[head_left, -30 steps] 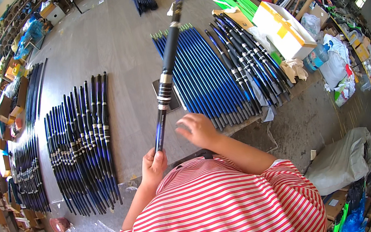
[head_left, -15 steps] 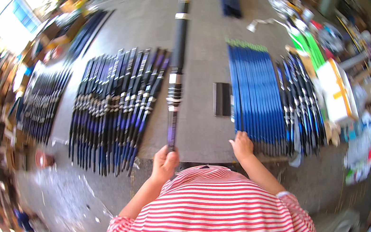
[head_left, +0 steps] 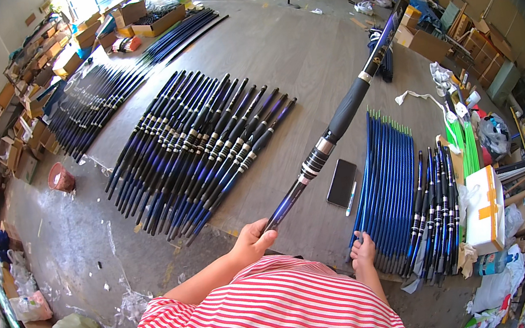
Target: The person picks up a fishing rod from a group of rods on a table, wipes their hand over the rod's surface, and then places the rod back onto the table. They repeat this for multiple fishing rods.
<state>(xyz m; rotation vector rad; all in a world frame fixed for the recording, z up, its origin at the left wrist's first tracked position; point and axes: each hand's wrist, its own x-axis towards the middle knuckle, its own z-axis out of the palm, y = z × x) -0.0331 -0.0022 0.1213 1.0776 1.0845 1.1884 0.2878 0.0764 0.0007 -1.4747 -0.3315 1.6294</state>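
Fishing rod (head_left: 346, 111): held up over the desk (head_left: 272, 47), grip at 2 o'clock from view centre, tip slanting to 1 o'clock. Left hand (head_left: 252, 241), 6–7 o'clock, has its fingers wrapped round the butt. Right hand (head_left: 362, 251), 5 o'clock, fingers half curled at the lower left edge of the thin blue rods (head_left: 385, 166), 3 o'clock; cannot tell if they pinch one or just touch.

Step in hand, as judged: steadying the rod in the left, picking a thin blue one with the right. Next move probably calls for the right fingers to single out the edge rod and lift it clear, keeping off the phone (head_left: 342, 181) and pen (head_left: 351, 198) at 4 o'clock, with the long rod kept high. Black rods (head_left: 199, 146) lie at 10 o'clock.
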